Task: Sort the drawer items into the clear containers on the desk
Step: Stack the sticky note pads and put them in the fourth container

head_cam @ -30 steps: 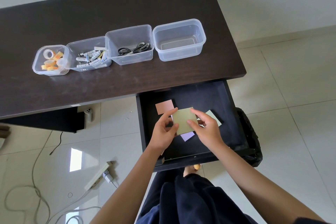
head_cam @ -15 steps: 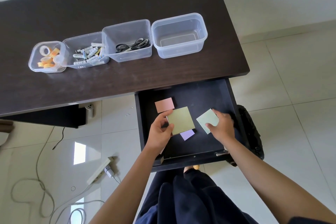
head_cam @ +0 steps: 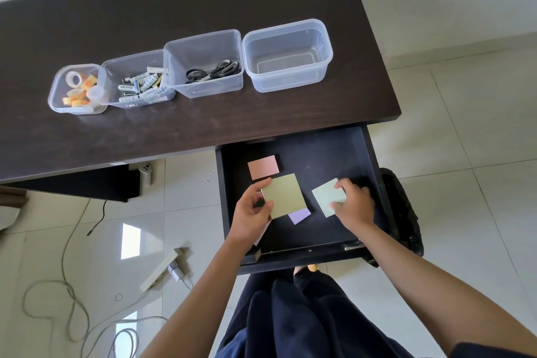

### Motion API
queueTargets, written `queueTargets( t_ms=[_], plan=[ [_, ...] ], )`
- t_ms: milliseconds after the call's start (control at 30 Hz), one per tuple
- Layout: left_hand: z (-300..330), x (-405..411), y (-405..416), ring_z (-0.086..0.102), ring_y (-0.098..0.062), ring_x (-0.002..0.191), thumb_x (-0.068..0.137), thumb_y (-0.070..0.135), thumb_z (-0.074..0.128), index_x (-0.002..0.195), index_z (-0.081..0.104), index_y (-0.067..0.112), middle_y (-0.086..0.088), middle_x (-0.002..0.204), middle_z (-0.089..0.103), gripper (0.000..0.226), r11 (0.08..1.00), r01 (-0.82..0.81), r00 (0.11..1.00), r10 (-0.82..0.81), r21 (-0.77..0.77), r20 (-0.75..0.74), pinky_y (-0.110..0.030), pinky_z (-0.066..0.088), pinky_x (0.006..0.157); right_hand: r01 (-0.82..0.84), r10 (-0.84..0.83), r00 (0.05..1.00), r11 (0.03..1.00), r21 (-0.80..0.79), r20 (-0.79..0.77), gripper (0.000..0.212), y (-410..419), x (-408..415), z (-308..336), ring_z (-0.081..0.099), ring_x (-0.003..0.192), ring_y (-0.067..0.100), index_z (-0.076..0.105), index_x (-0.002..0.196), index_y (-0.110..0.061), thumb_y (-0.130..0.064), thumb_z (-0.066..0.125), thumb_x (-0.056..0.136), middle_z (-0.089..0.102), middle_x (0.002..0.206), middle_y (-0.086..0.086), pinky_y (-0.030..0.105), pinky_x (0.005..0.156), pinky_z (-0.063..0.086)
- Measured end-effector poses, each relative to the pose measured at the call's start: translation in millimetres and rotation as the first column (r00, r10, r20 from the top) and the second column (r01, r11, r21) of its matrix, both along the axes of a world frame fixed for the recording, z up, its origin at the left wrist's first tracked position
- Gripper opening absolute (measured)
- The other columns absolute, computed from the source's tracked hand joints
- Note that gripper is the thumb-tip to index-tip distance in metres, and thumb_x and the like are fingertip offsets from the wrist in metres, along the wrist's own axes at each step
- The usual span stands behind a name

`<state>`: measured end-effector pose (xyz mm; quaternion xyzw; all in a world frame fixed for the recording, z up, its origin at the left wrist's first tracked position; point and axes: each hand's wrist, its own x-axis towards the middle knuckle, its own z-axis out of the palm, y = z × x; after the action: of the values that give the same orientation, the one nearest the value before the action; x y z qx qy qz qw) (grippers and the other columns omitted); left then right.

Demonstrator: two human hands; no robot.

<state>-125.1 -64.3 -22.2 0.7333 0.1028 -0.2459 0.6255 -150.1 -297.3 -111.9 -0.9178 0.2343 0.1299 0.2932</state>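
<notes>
Inside the open drawer (head_cam: 369, 154), the left hand (head_cam: 252, 216) grips an olive-green note pad (head_cam: 284, 195) with thumb and fingers clamped on its left edge, while the right hand (head_cam: 353, 203) pinches a pale green pad (head_cam: 327, 196) just beside it. A pink pad (head_cam: 263, 167) lies near the drawer's back and a purple pad (head_cam: 300, 216) peeks from under the olive one. On the bench (head_cam: 203, 3) above stand four clear containers in a row, the rightmost container (head_cam: 287, 55) holding nothing, the others scissors (head_cam: 213, 70), batteries (head_cam: 142, 85) and tape rolls (head_cam: 78, 88).
</notes>
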Motion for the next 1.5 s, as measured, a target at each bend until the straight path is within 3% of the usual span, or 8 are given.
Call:
queueTargets(
  t_ms=[267, 567, 667, 867, 967, 1100, 1200, 1500],
  plan=[
    [-0.8, -5.0, -2.1, 0.060, -0.025, 0.104, 0.093, 0.002, 0.053, 0.114, 0.053, 0.039, -0.007, 0.108, 0.061, 0.043, 1.000, 0.008, 1.000, -0.007, 0.003, -0.009, -0.040, 0.058, 0.083, 0.116, -0.178, 0.972, 0.932, 0.344, 0.155, 0.029, -3.3, -1.4, 63.5, 0.056, 0.080, 0.010, 0.064, 0.105, -0.024, -0.017, 0.075, 0.079, 0.058, 0.086, -0.013, 0.017, 0.063, 0.044],
    [12.8, -6.0, -8.7, 0.062, -0.030, 0.107, 0.092, 0.002, 0.054, 0.112, 0.053, 0.041, -0.013, 0.112, 0.062, 0.044, 0.998, 0.029, 0.999, -0.026, -0.064, 0.044, -0.042, 0.059, 0.079, 0.038, -0.243, 0.932, 0.803, 0.595, 0.269, 0.033, 14.7, 2.2, 127.5, 0.065, 0.086, 0.009, 0.064, 0.105, -0.027, -0.012, 0.075, 0.079, 0.069, 0.096, -0.004, 0.022, 0.073, 0.054],
    [18.4, -5.4, -10.6, 0.064, -0.031, 0.105, 0.092, 0.002, 0.055, 0.113, 0.053, 0.042, -0.014, 0.110, 0.063, 0.045, 0.995, 0.026, 0.998, -0.021, -0.092, 0.055, -0.048, 0.058, 0.082, -0.005, -0.174, 0.954, 0.806, 0.592, 0.246, 0.036, 26.5, 4.1, 125.2, 0.065, 0.080, 0.010, 0.063, 0.109, -0.023, -0.011, 0.076, 0.078, 0.070, 0.095, -0.003, 0.020, 0.067, 0.054],
    [26.7, -5.5, -6.0, 0.062, -0.029, 0.109, 0.091, -0.002, 0.054, 0.126, 0.049, 0.028, -0.015, 0.114, 0.060, 0.047, 0.979, -0.011, 0.998, 0.022, -0.202, 0.052, -0.032, 0.060, 0.075, -0.125, -0.015, 0.963, 0.860, 0.494, 0.270, 0.040, 30.7, 8.0, 117.2, 0.061, 0.074, 0.010, 0.060, 0.115, -0.025, -0.018, 0.076, 0.079, 0.070, 0.101, -0.004, 0.020, 0.065, 0.053],
    [29.4, -5.3, -3.6, 0.061, -0.027, 0.111, 0.091, -0.002, 0.053, 0.125, 0.048, 0.026, -0.013, 0.115, 0.060, 0.045, 0.976, 0.002, 0.999, 0.010, -0.218, 0.053, -0.027, 0.059, 0.072, -0.158, 0.027, 0.961, 0.871, 0.465, 0.275, 0.042, 32.3, 8.1, 114.5, 0.064, 0.094, 0.005, 0.060, 0.119, -0.025, -0.018, 0.075, 0.080, 0.068, 0.114, -0.005, 0.014, 0.073, 0.053],
    [29.9, -2.4, -0.2, 0.063, -0.025, 0.110, 0.092, 0.001, 0.054, 0.132, 0.046, 0.022, -0.011, 0.115, 0.061, 0.046, 0.978, 0.041, 0.997, -0.026, -0.205, 0.077, -0.029, 0.059, 0.076, -0.170, 0.035, 0.967, 0.823, 0.542, 0.250, 0.047, 33.6, 8.7, 113.3, 0.056, 0.121, 0.011, 0.056, 0.124, -0.023, -0.013, 0.074, 0.081, 0.062, 0.128, -0.002, 0.025, 0.090, 0.054],
    [30.3, -0.2, 0.8, 0.063, -0.023, 0.111, 0.093, 0.004, 0.054, 0.136, 0.044, 0.021, -0.010, 0.117, 0.062, 0.048, 0.980, 0.055, 0.995, -0.037, -0.193, 0.097, -0.035, 0.059, 0.080, -0.174, 0.044, 0.970, 0.814, 0.554, 0.240, 0.050, 37.4, 8.5, 112.8, 0.052, 0.125, 0.012, 0.055, 0.126, -0.021, -0.013, 0.074, 0.081, 0.059, 0.132, 0.000, 0.020, 0.087, 0.054],
    [30.4, 2.3, -0.5, 0.065, -0.021, 0.107, 0.090, 0.007, 0.059, 0.139, 0.040, 0.026, -0.009, 0.115, 0.062, 0.056, 0.978, 0.043, 0.998, -0.033, -0.204, 0.052, -0.033, 0.059, 0.079, -0.167, 0.051, 0.976, 0.800, 0.576, 0.213, 0.054, 41.4, 6.1, 110.9, 0.052, 0.126, 0.014, 0.054, 0.130, -0.025, -0.013, 0.074, 0.081, 0.057, 0.134, -0.002, 0.034, 0.100, 0.050]
  ],
)
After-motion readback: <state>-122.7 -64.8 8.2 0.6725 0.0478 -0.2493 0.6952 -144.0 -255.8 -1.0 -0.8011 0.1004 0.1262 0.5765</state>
